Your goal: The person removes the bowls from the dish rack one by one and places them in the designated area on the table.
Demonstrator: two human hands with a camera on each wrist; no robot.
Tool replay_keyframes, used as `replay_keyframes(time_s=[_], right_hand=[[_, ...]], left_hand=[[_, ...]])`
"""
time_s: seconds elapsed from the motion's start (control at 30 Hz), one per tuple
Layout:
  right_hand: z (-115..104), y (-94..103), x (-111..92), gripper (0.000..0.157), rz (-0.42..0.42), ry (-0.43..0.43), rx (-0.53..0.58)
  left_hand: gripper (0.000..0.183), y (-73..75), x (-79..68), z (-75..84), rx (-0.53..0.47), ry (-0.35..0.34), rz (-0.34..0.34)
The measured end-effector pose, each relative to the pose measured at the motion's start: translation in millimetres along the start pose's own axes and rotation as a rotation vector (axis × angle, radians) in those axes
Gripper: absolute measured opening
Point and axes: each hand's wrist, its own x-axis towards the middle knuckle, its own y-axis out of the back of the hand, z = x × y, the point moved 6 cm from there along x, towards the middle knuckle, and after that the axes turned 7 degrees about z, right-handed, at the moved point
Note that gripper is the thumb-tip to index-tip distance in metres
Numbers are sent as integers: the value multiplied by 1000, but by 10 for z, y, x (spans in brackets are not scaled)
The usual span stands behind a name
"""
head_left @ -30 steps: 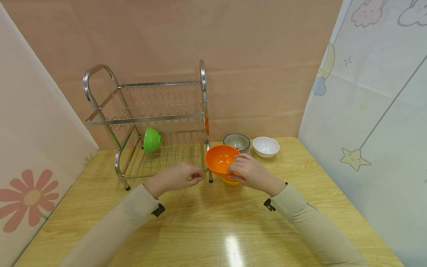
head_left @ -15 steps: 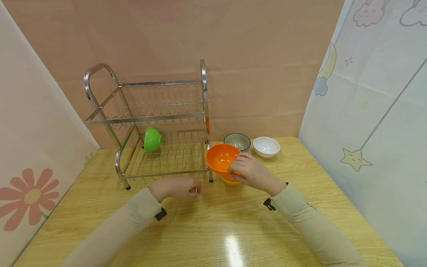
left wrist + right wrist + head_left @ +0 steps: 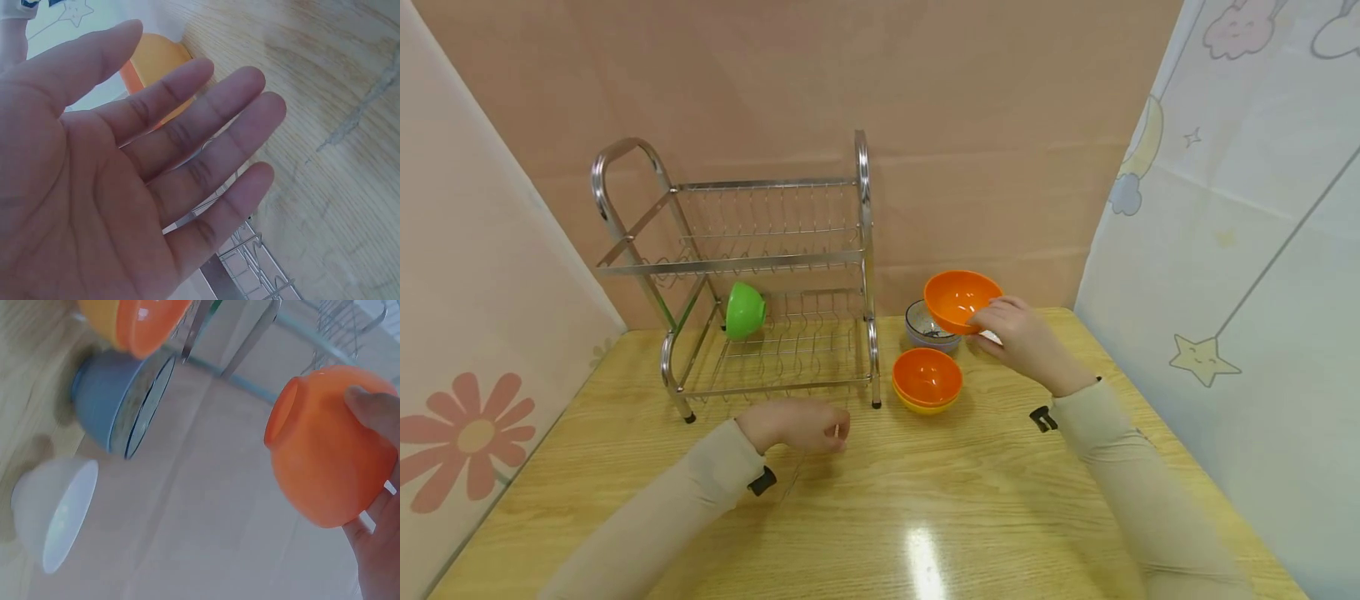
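Observation:
My right hand [image 3: 1018, 337] pinches the rim of an orange bowl [image 3: 958, 298], thumb outside and fingers over the edge, holding it up above the back bowls. In the right wrist view the bowl [image 3: 331, 450] hangs clear of the table. Below and nearer stands another orange bowl [image 3: 927, 377], nested in a yellow bowl [image 3: 927, 408]. Behind are speckled grey bowls [image 3: 928, 337], partly covered by the held one. A white bowl [image 3: 53, 509] shows in the right wrist view. My left hand [image 3: 805, 425] hovers before the rack with relaxed fingers, holding nothing.
A two-tier metal dish rack [image 3: 745, 265] stands at the left. On its lower tier a green bowl [image 3: 745, 312] rests on its side. A peach cloth [image 3: 985, 150] hangs behind the wooden table [image 3: 865, 517], with printed panels at both sides.
My right hand has lifted the orange bowl off the nested stack and carried it up and to the right. The left hand lowered slightly, then stayed in place.

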Motion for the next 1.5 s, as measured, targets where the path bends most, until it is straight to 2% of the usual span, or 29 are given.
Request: replay_keyframes(time_s=[0.1, 0.23, 0.37, 0.5, 0.8, 1.03, 1.23, 1.5], right_hand=[[224, 25, -16, 23, -23, -59, -41], [536, 3, -49, 21, -77, -178, -92], [830, -93, -116, 21, -137, -295, -153], [1015, -266, -208, 22, -173, -355, -190], [1037, -561, -406, 16, -194, -392, -220], [1104, -646, -571, 15, -209, -495, -256], [1093, -711, -628, 12, -230, -557, -271], [1066, -733, -674, 12, -314, -637, -253]], left_hand=[[10, 2, -2, -6, 2, 2, -2], [11, 14, -10, -13, -5, 15, -5], [11, 23, -12, -19, -32, 26, -12], [14, 29, -17, -30, -37, 24, -11], [13, 37, -30, -25, -19, 21, -8], [7, 42, -33, 22, -7, 8, 2], [8, 32, -25, 27, -13, 10, 5], [10, 20, -15, 31, -19, 15, 2]])
